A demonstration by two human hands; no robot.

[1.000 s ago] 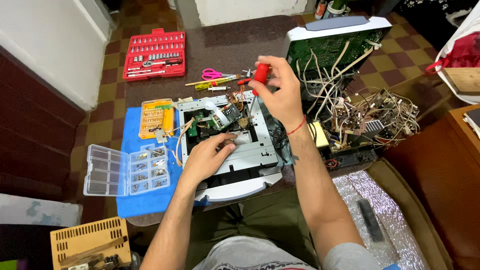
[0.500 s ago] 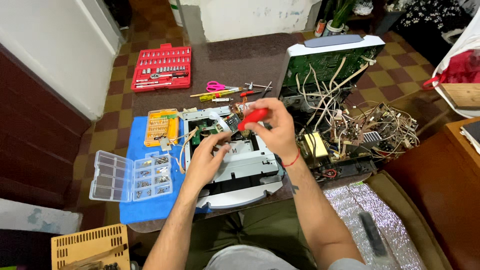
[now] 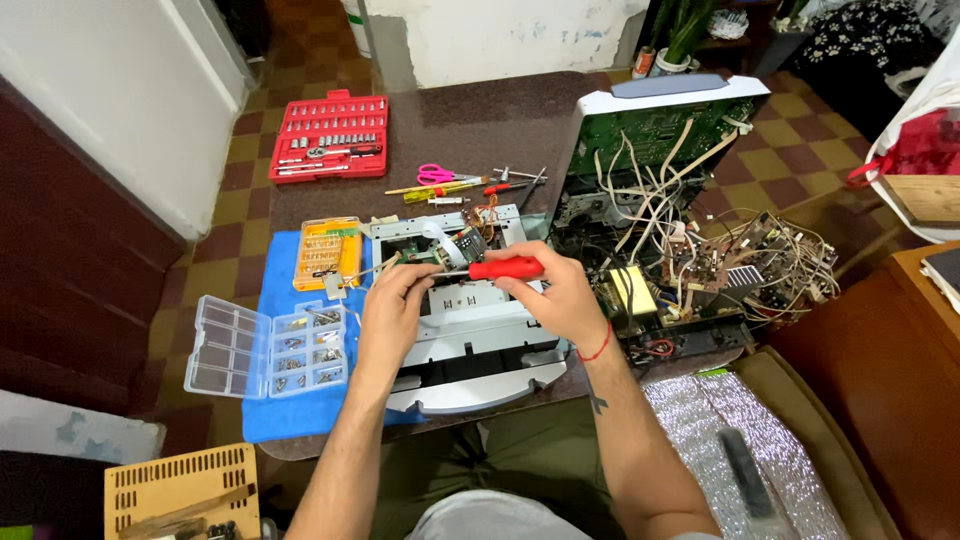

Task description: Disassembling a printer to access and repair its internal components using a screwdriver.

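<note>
A grey metal disc-drive unit (image 3: 480, 340) lies opened on the table in front of me. My right hand (image 3: 558, 295) grips a red-handled screwdriver (image 3: 505, 268), held level with its shaft pointing left. My left hand (image 3: 395, 300) meets the shaft's tip with pinched fingers, just above the unit's left side. The tip itself is hidden by those fingers. A green circuit board with a ribbon cable (image 3: 440, 245) shows at the unit's far end.
A clear parts organiser (image 3: 265, 345) and an orange bit case (image 3: 327, 252) sit on a blue mat (image 3: 290, 400). A red socket set (image 3: 330, 137), pink scissors (image 3: 435, 175), loose tools and an opened chassis with tangled wires (image 3: 700, 250) lie beyond.
My right hand came down from a raised position and turned the screwdriver level. My left hand lifted off the unit and moved up to the shaft's tip.
</note>
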